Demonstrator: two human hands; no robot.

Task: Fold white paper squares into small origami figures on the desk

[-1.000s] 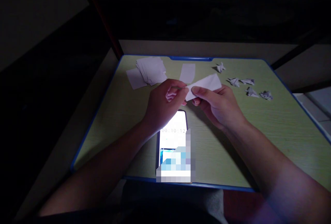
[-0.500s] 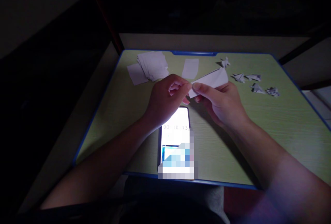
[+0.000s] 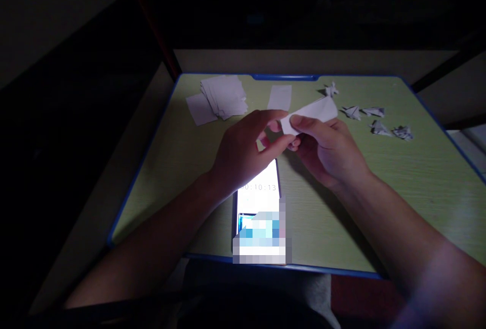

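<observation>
Just above the green tabletop [image 3: 398,177], the right hand [image 3: 330,149] is pinching a folded white paper strip [image 3: 315,110] between thumb and fingers, holding it over the middle. The left hand [image 3: 243,152] is hovering at the strip's near end, forefinger and thumb parted, gripping nothing. A lit phone [image 3: 261,197] is lying beneath the hands, a paper stack [image 3: 224,96] is sitting far left, and small folded paper figures [image 3: 378,128] are resting to the right.

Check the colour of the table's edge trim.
Blue edge trim around a pale green tabletop; the head view shows it best.
</observation>
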